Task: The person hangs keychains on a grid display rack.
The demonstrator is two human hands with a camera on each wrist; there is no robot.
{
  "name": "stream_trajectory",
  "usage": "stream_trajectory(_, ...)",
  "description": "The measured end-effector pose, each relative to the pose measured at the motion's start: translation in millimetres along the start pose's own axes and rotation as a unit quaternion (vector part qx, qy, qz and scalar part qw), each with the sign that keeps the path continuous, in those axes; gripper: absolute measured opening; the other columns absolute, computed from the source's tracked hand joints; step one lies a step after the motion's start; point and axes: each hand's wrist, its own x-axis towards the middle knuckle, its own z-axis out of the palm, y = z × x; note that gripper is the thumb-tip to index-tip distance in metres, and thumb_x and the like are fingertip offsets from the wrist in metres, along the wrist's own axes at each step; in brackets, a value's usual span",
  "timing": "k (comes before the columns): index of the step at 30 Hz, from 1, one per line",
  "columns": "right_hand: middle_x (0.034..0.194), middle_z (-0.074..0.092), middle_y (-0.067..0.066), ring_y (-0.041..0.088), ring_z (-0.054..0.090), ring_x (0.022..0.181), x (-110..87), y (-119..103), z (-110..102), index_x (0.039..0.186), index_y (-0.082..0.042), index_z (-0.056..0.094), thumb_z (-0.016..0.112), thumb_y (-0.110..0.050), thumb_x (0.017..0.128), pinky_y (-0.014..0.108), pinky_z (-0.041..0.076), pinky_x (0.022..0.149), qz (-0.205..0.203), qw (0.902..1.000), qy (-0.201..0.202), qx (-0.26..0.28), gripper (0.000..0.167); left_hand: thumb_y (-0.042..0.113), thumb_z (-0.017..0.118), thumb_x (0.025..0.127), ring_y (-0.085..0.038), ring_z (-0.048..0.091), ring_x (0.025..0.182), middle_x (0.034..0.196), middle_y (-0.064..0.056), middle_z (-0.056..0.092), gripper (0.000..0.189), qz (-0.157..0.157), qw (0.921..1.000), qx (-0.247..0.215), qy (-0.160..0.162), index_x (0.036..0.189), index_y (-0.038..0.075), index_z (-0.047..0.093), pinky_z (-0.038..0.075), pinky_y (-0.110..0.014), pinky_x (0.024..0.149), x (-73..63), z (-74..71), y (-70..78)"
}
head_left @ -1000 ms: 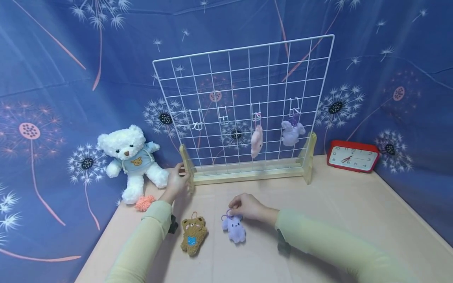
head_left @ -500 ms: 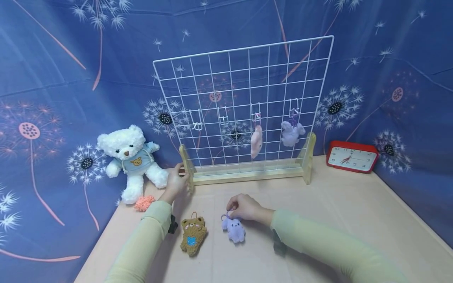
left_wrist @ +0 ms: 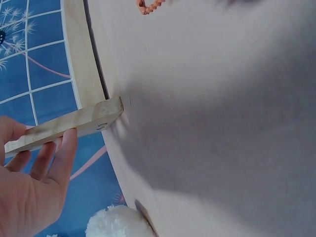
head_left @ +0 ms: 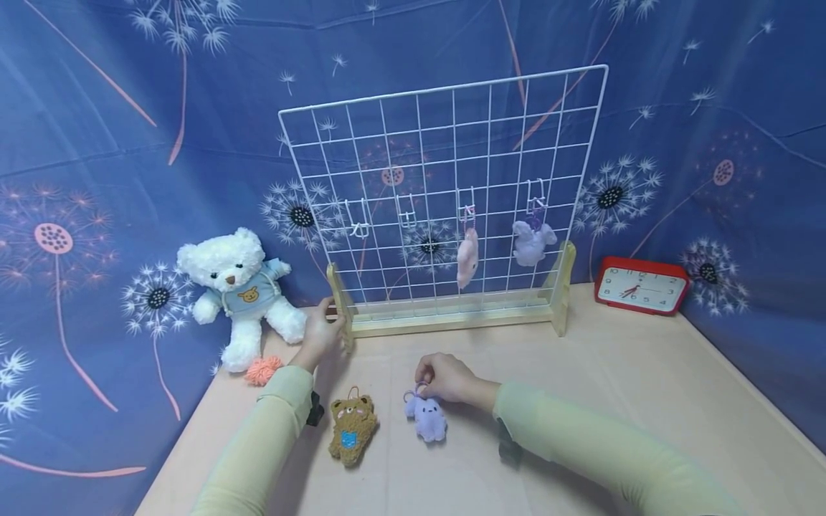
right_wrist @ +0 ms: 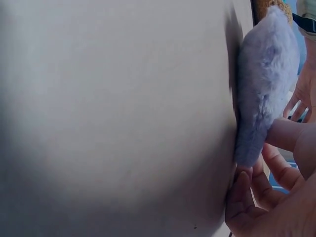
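At the left end of the wire grid rack [head_left: 452, 322], my left hand [head_left: 323, 331] grips the wooden side foot [left_wrist: 89, 117], thumb on one side and fingers on the other. My right hand [head_left: 448, 376] pinches the top of a lavender plush keychain [head_left: 429, 419] that lies face up on the table, its purple ring beside the fingertips. Seen from the right wrist, the thumb [right_wrist: 284, 133] presses the fuzzy plush while other fingers curl beneath its edge. A brown bear plush keychain [head_left: 352, 430] with a blue patch and orange loop lies to the left.
White hooks [head_left: 358, 228] hang on the grid. A pink plush [head_left: 467, 259] and another lavender plush [head_left: 532, 242] hang from the right-hand hooks. A white teddy bear [head_left: 235, 287] sits at left by a coral pompom [head_left: 263, 370]. A red clock [head_left: 642, 285] stands at right.
My right hand has shifted slightly left at the lavender plush keychain, which has barely moved. My left hand stays on the wooden foot.
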Motion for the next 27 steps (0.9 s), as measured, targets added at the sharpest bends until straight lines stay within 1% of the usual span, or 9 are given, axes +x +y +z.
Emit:
stream_trajectory(5, 0.073, 0.059, -0.004, 0.011, 0.053, 0.070, 1.3, 2, 0, 0.085, -0.011, 0.069, 0.085, 0.001, 0.075, 0.028, 0.048, 0.071, -0.005, 0.9998, -0.001, 0.019, 0.022, 0.000, 0.056, 0.098, -0.048, 0.060, 0.115, 0.131, -0.033, 0.056, 0.051, -0.003, 1.0000, -0.004, 0.001, 0.147, -0.004, 0.044, 0.052, -0.054, 0.100, 0.2, 0.0, -0.1)
stream_trajectory(8, 0.072, 0.059, -0.005, 0.010, 0.055, 0.069, 1.8, 4, 1, 0.084, -0.010, 0.069, 0.083, 0.004, 0.076, 0.025, 0.049, 0.067, -0.002, 0.9995, -0.006, 0.031, 0.021, 0.000, 0.056, 0.098, -0.048, 0.060, 0.115, 0.131, -0.033, 0.056, 0.051, -0.006, 1.0000, -0.003, 0.000, 0.148, -0.004, 0.044, 0.052, -0.054, 0.100, 0.1, 0.5, -0.5)
stream_trajectory(11, 0.069, 0.061, -0.006, 0.009, 0.057, 0.065, 1.8, 7, 1, 0.081, -0.010, 0.071, 0.082, 0.002, 0.078, 0.023, 0.050, 0.061, 0.002, 0.9992, -0.010, 0.039, 0.017, -0.001, 0.055, 0.098, -0.048, 0.060, 0.115, 0.131, -0.033, 0.056, 0.051, -0.004, 1.0000, 0.000, -0.001, 0.148, -0.004, 0.043, 0.053, -0.054, 0.100, -0.2, 1.0, -0.8)
stream_trajectory(14, 0.066, 0.063, -0.006, 0.009, 0.058, 0.064, 1.4, 9, -1, 0.078, -0.011, 0.073, 0.083, -0.001, 0.078, 0.023, 0.050, 0.061, -0.011, 0.9991, -0.007, 0.041, 0.014, -0.002, 0.055, 0.098, -0.049, 0.060, 0.114, 0.130, -0.034, 0.056, 0.051, 0.002, 1.0000, 0.001, 0.001, 0.147, -0.005, 0.043, 0.053, -0.054, 0.099, -0.7, 0.7, -0.2)
stream_trajectory(16, 0.066, 0.064, -0.007, 0.009, 0.057, 0.065, 1.1, 9, -3, 0.076, -0.011, 0.073, 0.083, -0.002, 0.078, 0.023, 0.050, 0.062, -0.020, 0.9989, -0.006, 0.043, 0.013, -0.003, 0.056, 0.097, -0.050, 0.060, 0.113, 0.129, -0.034, 0.056, 0.051, 0.003, 1.0000, 0.000, 0.003, 0.147, -0.006, 0.044, 0.053, -0.054, 0.099, -0.9, 0.4, 0.6)
stream_trajectory(19, 0.069, 0.064, -0.008, 0.009, 0.058, 0.068, 1.1, 9, -6, 0.077, -0.011, 0.073, 0.082, -0.003, 0.080, 0.025, 0.050, 0.066, -0.028, 0.9982, -0.010, 0.051, 0.013, -0.004, 0.056, 0.096, -0.050, 0.061, 0.112, 0.129, -0.034, 0.057, 0.052, 0.006, 1.0000, 0.001, 0.005, 0.147, -0.006, 0.044, 0.054, -0.054, 0.098, -1.3, -0.3, 1.3)
stream_trajectory(21, 0.070, 0.066, -0.006, 0.010, 0.059, 0.069, 1.3, 8, -9, 0.078, -0.011, 0.072, 0.081, -0.002, 0.081, 0.025, 0.051, 0.067, -0.030, 0.9971, -0.015, 0.068, 0.013, -0.003, 0.056, 0.097, -0.049, 0.061, 0.113, 0.129, -0.034, 0.057, 0.052, 0.003, 1.0000, 0.002, 0.005, 0.147, -0.005, 0.044, 0.054, -0.053, 0.098, -1.2, -0.1, 1.5)
stream_trajectory(27, 0.071, 0.069, 0.001, 0.014, 0.066, 0.065, 2.7, 7, -14, 0.082, -0.008, 0.069, 0.077, 0.001, 0.084, 0.021, 0.051, 0.057, -0.051, 0.9922, -0.021, 0.112, 0.011, -0.001, 0.056, 0.097, -0.047, 0.061, 0.113, 0.129, -0.033, 0.058, 0.051, 0.005, 1.0000, 0.006, 0.004, 0.147, -0.004, 0.045, 0.054, -0.053, 0.098, -0.4, 0.5, 0.8)
